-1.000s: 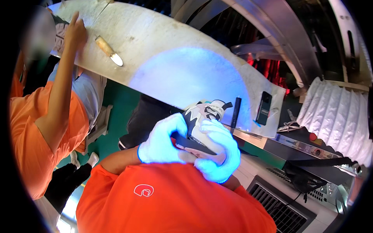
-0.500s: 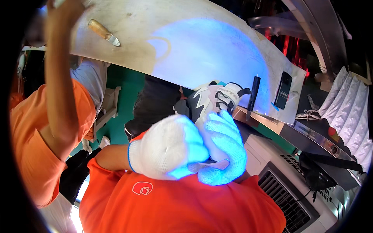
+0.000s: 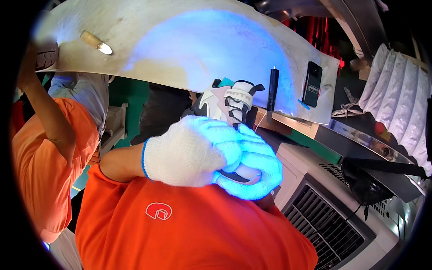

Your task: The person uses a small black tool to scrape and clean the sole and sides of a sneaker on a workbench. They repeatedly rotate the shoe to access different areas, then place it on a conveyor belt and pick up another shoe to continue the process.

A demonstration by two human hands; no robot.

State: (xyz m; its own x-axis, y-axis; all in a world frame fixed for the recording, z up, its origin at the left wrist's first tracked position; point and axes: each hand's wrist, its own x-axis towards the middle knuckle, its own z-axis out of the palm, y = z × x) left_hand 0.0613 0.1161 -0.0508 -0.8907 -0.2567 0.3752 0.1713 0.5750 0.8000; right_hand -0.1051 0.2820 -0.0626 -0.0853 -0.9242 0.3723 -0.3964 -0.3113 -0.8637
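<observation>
A white, grey and black sneaker (image 3: 220, 99) with dark laces is held at the table's near edge, its heel end toward the table and its toe end toward me. My left hand (image 3: 184, 150), in a white knitted glove with blue cuff trim, lies across the front of the shoe with its fingers bent. Wrapped round the toe end is my right hand (image 3: 258, 164), also gloved and lit strongly blue. A bit of grey and dark sole shows between the two hands. The gloves cover much of the shoe's front half.
On the pale table (image 3: 148, 27) lie a wooden-handled knife (image 3: 95, 42), a black rod-like tool (image 3: 272, 90) and a dark phone (image 3: 312, 84). At left, a co-worker in an orange shirt (image 3: 49, 157) holds another shoe (image 3: 46, 56). A vented machine (image 3: 326, 220) stands at right.
My left hand has shifted from a fist-like pose to lying over the shoe, closer to the right hand. The shoe now appears further left. The co-worker's raised arm has come down.
</observation>
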